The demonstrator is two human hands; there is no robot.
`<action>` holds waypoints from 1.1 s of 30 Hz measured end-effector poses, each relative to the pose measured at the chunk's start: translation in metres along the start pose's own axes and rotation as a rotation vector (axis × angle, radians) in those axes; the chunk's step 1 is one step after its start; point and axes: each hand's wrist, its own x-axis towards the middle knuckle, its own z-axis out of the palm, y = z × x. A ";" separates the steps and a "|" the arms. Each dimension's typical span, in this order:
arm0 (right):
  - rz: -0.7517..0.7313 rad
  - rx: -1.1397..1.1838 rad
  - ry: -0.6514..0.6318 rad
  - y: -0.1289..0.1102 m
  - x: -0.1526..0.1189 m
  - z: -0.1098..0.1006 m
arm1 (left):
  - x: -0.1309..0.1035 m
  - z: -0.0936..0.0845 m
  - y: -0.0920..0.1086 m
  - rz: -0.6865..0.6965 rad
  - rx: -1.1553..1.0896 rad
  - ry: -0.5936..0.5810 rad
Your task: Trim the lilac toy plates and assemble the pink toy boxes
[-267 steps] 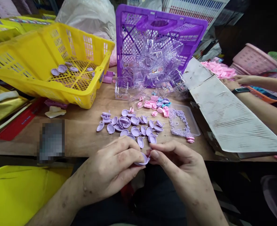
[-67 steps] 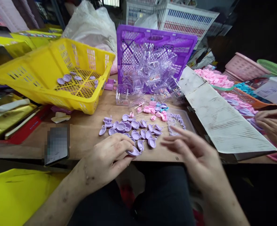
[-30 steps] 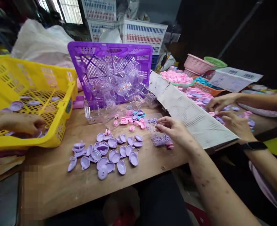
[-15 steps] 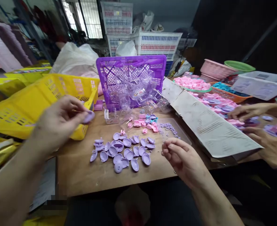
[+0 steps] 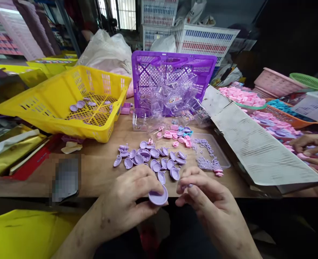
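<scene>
Near the table's front edge, my left hand (image 5: 131,196) pinches a round purple dish-like piece (image 5: 159,196) between thumb and fingers. Just right of it, my right hand (image 5: 207,201) is closed on a tiny purple piece (image 5: 189,186), mostly hidden by the fingertips. The hands are close but apart. Beyond them lie several purple oval cups (image 5: 138,159) on the wooden table (image 5: 99,165). Small pink parts (image 5: 168,134) and blue ones lie behind these. At the right, a shallow clear tray (image 5: 223,158) holds small purple pieces (image 5: 206,162).
A yellow basket (image 5: 50,122) with a few purple pieces stands at the left. Clear plastic shells (image 5: 172,97) lean in a purple crate (image 5: 175,55). A cardboard divider (image 5: 245,144) stands at the right, with another person's hands (image 5: 315,145) beyond it among pink and purple parts.
My left hand has moved from beside the yellow basket to the front middle, a purple piece in its grip. My right hand is now beside it, with a tiny purple piece showing. The view has shifted left.
</scene>
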 end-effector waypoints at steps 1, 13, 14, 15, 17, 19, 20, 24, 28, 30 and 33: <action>-0.012 -0.017 0.005 -0.002 -0.001 0.004 | -0.001 0.000 0.002 0.009 0.026 -0.003; 0.023 -0.172 0.005 -0.014 -0.017 0.038 | -0.007 0.015 0.012 -0.010 0.259 -0.104; 0.021 -0.176 0.010 -0.014 -0.017 0.037 | -0.007 0.015 0.012 -0.039 0.217 -0.113; 0.021 -0.173 0.006 -0.013 -0.017 0.036 | -0.007 0.014 0.012 -0.066 0.172 -0.116; 0.024 -0.179 -0.027 -0.013 -0.016 0.033 | -0.009 0.011 0.015 -0.104 0.099 -0.123; 0.026 -0.211 -0.054 -0.014 -0.017 0.031 | -0.012 0.007 0.019 -0.122 0.066 -0.147; 0.031 -0.221 -0.057 -0.014 -0.018 0.030 | -0.015 0.004 0.021 -0.128 0.057 -0.166; 0.087 -0.190 -0.050 -0.010 -0.025 0.025 | -0.025 -0.002 0.024 -0.132 0.009 -0.243; 0.101 -0.135 -0.084 -0.004 -0.032 0.023 | -0.028 0.001 0.018 -0.114 0.093 -0.282; 0.123 -0.090 -0.112 -0.004 -0.034 0.024 | -0.026 0.004 0.016 -0.054 0.192 -0.313; 0.153 -0.052 -0.094 -0.004 -0.033 0.025 | -0.023 0.006 0.015 0.021 0.267 -0.319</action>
